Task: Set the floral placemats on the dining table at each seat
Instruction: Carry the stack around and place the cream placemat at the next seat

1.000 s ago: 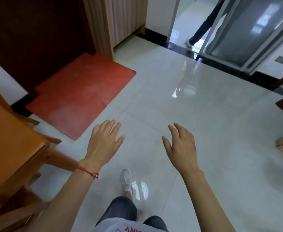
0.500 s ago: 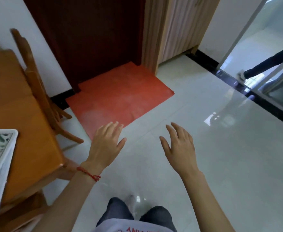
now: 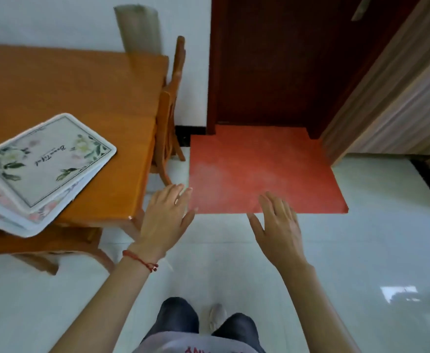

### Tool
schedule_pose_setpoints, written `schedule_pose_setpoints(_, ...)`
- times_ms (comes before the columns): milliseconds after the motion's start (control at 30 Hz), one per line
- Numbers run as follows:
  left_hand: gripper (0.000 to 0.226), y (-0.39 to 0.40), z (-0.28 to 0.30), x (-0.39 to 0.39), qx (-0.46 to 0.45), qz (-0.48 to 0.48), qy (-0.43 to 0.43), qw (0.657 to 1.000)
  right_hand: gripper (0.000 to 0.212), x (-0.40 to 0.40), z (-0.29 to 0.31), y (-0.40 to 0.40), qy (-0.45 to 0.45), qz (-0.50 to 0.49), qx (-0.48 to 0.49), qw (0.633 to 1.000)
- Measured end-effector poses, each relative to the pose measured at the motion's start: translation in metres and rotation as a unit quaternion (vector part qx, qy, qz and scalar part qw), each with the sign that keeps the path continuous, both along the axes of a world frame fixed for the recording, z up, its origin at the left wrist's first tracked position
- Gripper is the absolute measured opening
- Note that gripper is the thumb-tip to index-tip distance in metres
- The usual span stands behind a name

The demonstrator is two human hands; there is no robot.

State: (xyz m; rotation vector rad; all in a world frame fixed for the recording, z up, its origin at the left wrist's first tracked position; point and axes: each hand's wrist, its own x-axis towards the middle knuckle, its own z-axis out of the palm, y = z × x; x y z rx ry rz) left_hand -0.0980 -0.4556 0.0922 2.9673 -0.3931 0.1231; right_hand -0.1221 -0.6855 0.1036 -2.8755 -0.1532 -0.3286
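Observation:
A stack of floral placemats (image 3: 43, 164), white-edged with green and pink flowers, lies on the near right corner of the orange wooden dining table (image 3: 76, 93) and overhangs its front edge. My left hand (image 3: 164, 222) hovers just right of that table corner, fingers spread, holding nothing; a red cord circles its wrist. My right hand (image 3: 277, 230) is farther right over the floor, also spread and holding nothing. Neither hand touches the placemats.
A wooden chair (image 3: 169, 118) stands at the table's right end against the wall, another chair's seat (image 3: 43, 245) sits under the near edge. A red floor mat (image 3: 259, 171) lies before a dark door (image 3: 272, 59). Glossy white tile floor (image 3: 361, 263) extends right.
The view has swung left: the table and placemats have come fully into view and the glass doorway has left it. Both hands stay spread and held out in front.

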Motion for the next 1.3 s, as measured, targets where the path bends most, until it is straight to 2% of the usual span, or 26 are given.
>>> schedule_pose_setpoints(167, 0.046, 0.017, 0.004, -0.020, -0.003, 0.092, -0.024, 0.995, 0.049, 0.029, -0.001, 0.015, 0.016, 0.092, 0.023, 0.995)
schedule_pose_setpoints(233, 0.054, 0.028, 0.005, -0.027, 0.006, 0.125, -0.010, 0.992, 0.049, 0.039, -0.002, 0.029, 0.028, 0.123, 0.034, 0.991)
schedule_pose_setpoints(400, 0.049, 0.063, 0.005, -0.034, 0.027, 0.218, 0.024, 0.975, 0.049, 0.062, -0.002, 0.073, 0.043, 0.195, 0.047, 0.979)
schedule_pose_setpoints(567, 0.054, 0.108, 0.003, -0.029, 0.015, 0.277, 0.036, 0.960, 0.044, 0.085, 0.001, 0.125, 0.033, 0.240, 0.062, 0.968)
schedule_pose_setpoints(667, 0.059, 0.135, 0.003, -0.020, 0.001, 0.301, 0.039, 0.953, 0.048, 0.101, 0.003, 0.156, 0.053, 0.264, 0.063, 0.961)
schedule_pose_setpoints(867, 0.055, 0.187, -0.001, 0.002, -0.034, 0.341, 0.036, 0.939, 0.064, 0.138, -0.001, 0.215, 0.097, 0.287, 0.034, 0.952)
schedule_pose_setpoints(1300, 0.049, 0.264, -0.015, 0.040, -0.059, 0.406, 0.052, 0.911, 0.054, 0.201, -0.009, 0.303, 0.126, 0.331, 0.031, 0.935)
